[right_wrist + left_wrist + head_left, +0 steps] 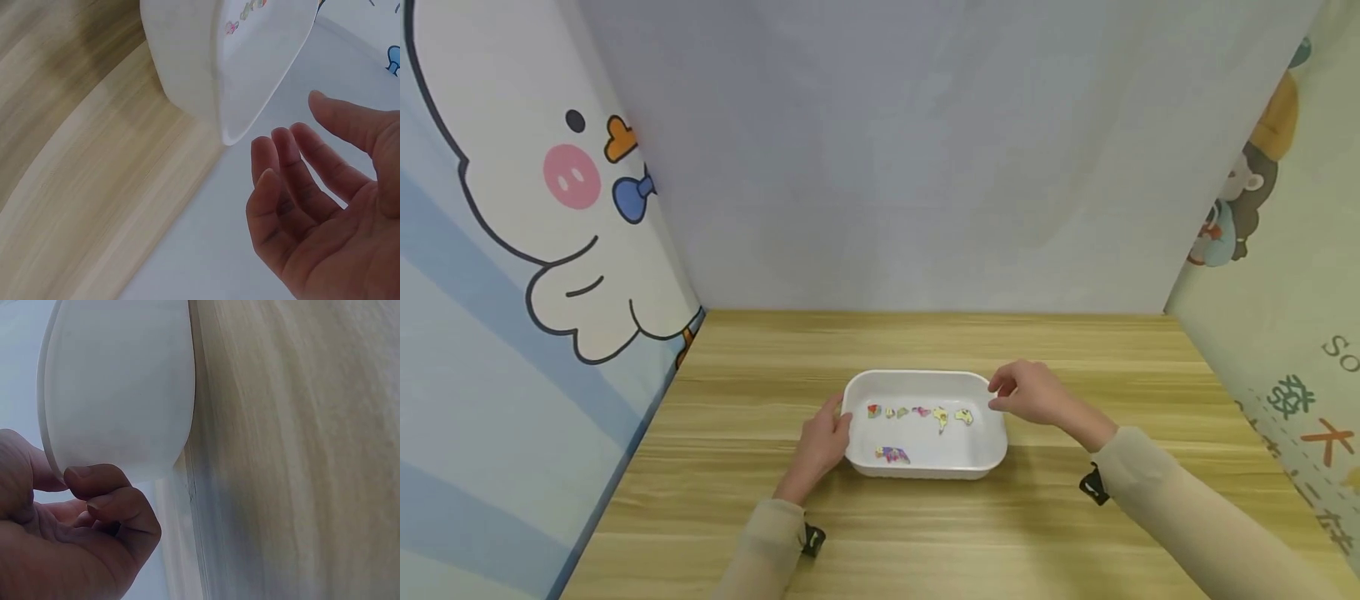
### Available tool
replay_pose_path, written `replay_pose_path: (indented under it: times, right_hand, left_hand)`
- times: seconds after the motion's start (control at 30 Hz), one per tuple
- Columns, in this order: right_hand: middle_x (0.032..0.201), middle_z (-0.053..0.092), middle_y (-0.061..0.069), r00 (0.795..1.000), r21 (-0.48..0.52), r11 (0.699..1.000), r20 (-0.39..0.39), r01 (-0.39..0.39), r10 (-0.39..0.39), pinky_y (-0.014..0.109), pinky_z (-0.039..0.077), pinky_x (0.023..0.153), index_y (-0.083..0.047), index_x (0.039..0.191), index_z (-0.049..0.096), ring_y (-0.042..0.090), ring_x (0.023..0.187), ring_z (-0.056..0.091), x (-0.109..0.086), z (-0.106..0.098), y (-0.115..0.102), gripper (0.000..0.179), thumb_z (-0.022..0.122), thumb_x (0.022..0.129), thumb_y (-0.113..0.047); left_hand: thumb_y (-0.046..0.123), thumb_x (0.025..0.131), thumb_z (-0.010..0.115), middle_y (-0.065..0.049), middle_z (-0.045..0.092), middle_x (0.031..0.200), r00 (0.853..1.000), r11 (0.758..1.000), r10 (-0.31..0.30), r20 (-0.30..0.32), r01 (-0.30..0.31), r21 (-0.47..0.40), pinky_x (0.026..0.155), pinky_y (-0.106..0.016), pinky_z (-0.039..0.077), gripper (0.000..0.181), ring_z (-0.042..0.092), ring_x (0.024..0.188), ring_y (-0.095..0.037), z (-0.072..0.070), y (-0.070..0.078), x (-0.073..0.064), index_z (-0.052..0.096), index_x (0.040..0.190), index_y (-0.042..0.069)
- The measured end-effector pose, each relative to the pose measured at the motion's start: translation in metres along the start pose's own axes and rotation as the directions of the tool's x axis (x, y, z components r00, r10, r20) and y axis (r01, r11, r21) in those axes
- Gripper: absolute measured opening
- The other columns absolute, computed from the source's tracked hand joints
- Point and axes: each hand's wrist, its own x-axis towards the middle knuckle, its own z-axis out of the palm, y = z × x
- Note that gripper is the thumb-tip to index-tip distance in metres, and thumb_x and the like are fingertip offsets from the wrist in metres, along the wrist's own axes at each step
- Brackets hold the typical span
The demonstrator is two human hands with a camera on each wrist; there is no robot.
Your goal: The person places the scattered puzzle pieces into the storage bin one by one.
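Observation:
A white rectangular plastic basin (925,468) with rounded corners stands on the wooden table. Several small colourful paper-like pieces lie inside it: most form a row across the middle, among them a yellow piece (963,416), while a purple one (892,455) is nearer the front wall. My left hand (823,440) pinches the basin's left rim between thumb and fingers; the left wrist view shows the index fingertip against the outer wall (119,387). By the basin's right back corner, my right hand (1028,392) hovers with fingers loosely bent and nothing between them, apart from the rim (231,139).
The wood-grain table (760,350) ends at a plain pale curtain (895,167) behind the basin. Printed cartoon cloths hang at the left (497,208) and right (1262,333). Each wrist carries a small black device, one on the right wrist (1094,486).

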Motion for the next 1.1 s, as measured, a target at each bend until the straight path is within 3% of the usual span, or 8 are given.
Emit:
replay_pose_path:
  times: [0.6, 0.77, 1.1]
  right_hand:
    - [0.080, 0.067, 0.006, 1.000, 0.027, 1.000, -0.021, -0.010, 0.011, 0.035, 0.050, 0.066, 0.001, 0.093, 0.067, 0.018, 0.075, 0.061, -0.026, -0.001, 0.050, 0.023, 0.072, 0.079, -0.017]
    - [0.081, 0.066, 0.005, 0.999, 0.021, 0.999, 0.009, -0.043, 0.043, 0.034, 0.050, 0.065, 0.001, 0.094, 0.067, 0.017, 0.075, 0.061, -0.042, 0.007, 0.067, 0.023, 0.072, 0.079, -0.015]
    - [0.085, 0.067, 0.009, 0.991, -0.027, 0.991, 0.013, -0.129, 0.130, 0.038, 0.050, 0.065, 0.002, 0.095, 0.066, 0.022, 0.076, 0.062, -0.082, 0.009, 0.099, 0.029, 0.075, 0.074, -0.016]
  left_hand:
    - [0.019, 0.097, 0.046, -0.011, 0.063, 0.078, 1.000, 1.000, 0.004, -0.008, -0.004, -0.012, 0.057, -0.026, 0.045, 0.046, 0.057, 0.065, -0.016, -0.011, -0.001, 0.002, 0.039, 0.141, 0.008]
    - [0.018, 0.096, 0.047, -0.018, 0.067, 0.094, 1.000, 0.999, -0.004, 0.005, 0.005, -0.033, 0.060, -0.026, 0.047, 0.046, 0.060, 0.070, -0.017, -0.008, -0.001, -0.001, 0.040, 0.140, 0.008]
    - [0.019, 0.097, 0.047, -0.014, 0.067, 0.087, 0.999, 0.999, -0.016, 0.029, 0.017, -0.030, 0.060, -0.027, 0.047, 0.046, 0.059, 0.068, -0.016, -0.003, 0.002, -0.003, 0.039, 0.141, 0.009]
